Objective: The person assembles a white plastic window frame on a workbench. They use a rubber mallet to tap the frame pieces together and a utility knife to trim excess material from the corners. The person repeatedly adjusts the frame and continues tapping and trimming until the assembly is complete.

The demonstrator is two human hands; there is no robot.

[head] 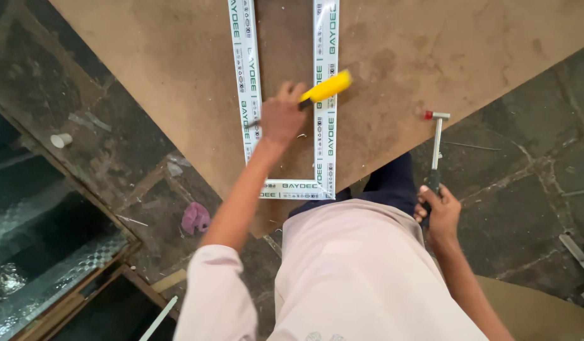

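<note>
My left hand (281,117) is closed around a tool with a yellow handle (327,87), holding it over the inside of a white framed profile (248,76) that lies on a brown board (147,57). The yellow handle crosses the frame's right rail (327,145). The tool's working end is hidden under my hand. My right hand (438,211) grips the dark handle of a small hammer (436,136), whose metal head with a red tip rests at the board's edge. The frame's bottom rail (295,187) lies close to my body.
The board sits over a dark stone floor (525,158). A pink rag (195,217) and a small white cup (61,139) lie on the floor to the left. A patterned metal sheet (46,252) and wooden strips are at the lower left.
</note>
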